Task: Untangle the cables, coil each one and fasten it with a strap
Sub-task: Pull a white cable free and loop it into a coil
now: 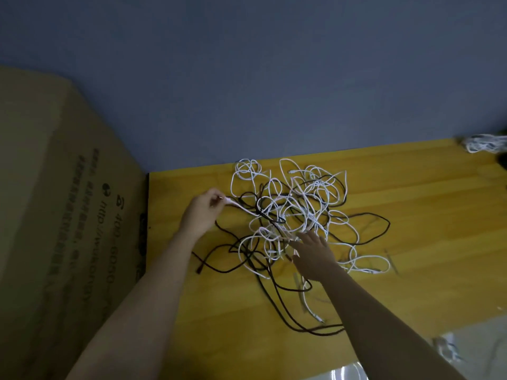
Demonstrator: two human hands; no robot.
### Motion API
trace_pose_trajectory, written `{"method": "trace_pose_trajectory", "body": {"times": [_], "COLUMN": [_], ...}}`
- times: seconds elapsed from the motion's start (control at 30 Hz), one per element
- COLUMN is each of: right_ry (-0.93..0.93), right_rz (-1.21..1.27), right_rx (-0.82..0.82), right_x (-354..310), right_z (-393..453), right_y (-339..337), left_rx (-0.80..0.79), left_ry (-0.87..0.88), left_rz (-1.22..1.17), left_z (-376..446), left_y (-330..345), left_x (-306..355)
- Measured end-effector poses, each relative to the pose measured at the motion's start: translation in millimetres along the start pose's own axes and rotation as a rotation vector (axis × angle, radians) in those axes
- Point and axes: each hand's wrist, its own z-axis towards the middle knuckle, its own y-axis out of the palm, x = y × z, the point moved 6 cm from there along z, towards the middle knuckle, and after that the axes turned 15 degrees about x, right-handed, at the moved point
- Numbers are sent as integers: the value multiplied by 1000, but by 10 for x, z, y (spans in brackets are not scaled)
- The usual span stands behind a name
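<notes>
My left hand (204, 208) pinches a white cable's plug end (229, 200) toward the bench's left edge; right hand (315, 255) lies spread on the tangle (290, 212) mid-bench. Pull hard now and I reckon the black loops (270, 219) cinch into knots.

cardboard box (63, 215): left of table | yellow wooden table (411, 204) | grey-blue wall (247, 78) behind

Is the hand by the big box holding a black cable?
No, the left hand pinches the end of a white cable, pulling it out from the tangle.
</notes>
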Motion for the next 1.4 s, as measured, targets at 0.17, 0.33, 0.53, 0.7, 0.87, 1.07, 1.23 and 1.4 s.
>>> {"method": "trace_pose_trajectory", "body": {"times": [0.17, 0.33, 0.53, 0.7, 0.87, 1.07, 1.23, 1.4], "right_ry": [123, 105, 0, 95, 127, 109, 144, 197], "right_rz": [506, 763, 1157, 1087, 1710, 1319, 1158, 1005], "right_rx": [318, 755, 639, 716, 1090, 841, 1005, 634], "right_x": [82, -67, -63, 261, 685, 874, 1054, 901], "right_z": [16, -91, -7, 20, -330, -301, -507, -541], "right_y": [-649, -1835, -2465, -2947, -4267, -4096, -3943, -3320], "left_rx": [28, -12, 71, 105, 173, 150, 52, -14], "left_ry": [99, 169, 151, 92, 140, 369, 373, 297], "left_rz": [-350, -545, -871, -1103, -959, -540, -269, -249], "left_z": [15, -101, -137, -62, -15, -43, -93, -277], "left_y": [-616, -862, -1210, -1438, -1463, -1255, -801, -574], "left_x": [1032, 2042, 3132, 3701, 3889, 4079, 3779, 3505]}}
